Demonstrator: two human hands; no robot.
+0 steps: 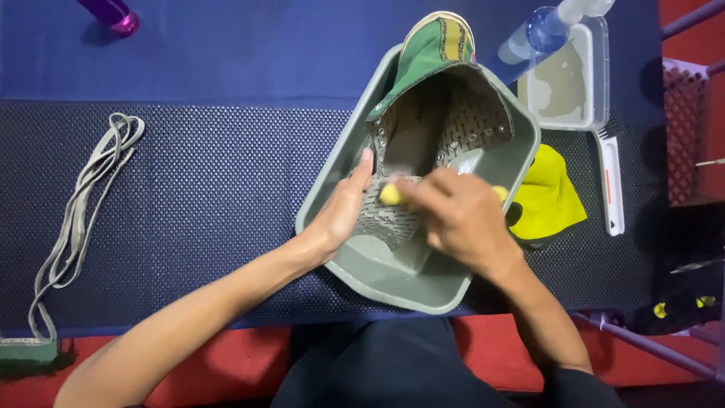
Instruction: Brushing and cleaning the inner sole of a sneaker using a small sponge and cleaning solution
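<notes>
A patterned grey shoe [442, 121] with a green toe and a pale sole lies on its side in a grey-green plastic basin [355, 143]. My left hand [341, 211] grips the shoe's heel end inside the basin. My right hand [461, 219] presses a yellow sponge [391, 195] against the shoe's patterned side; most of the sponge is hidden under my fingers.
Grey shoelaces [79, 219] lie on the dark mat at left. A clear tray [570, 79] with a spray bottle [547, 29] stands at the back right. A yellow cloth [547, 198] and a white brush [610, 181] lie right of the basin. A purple bottle [113, 15] sits far back left.
</notes>
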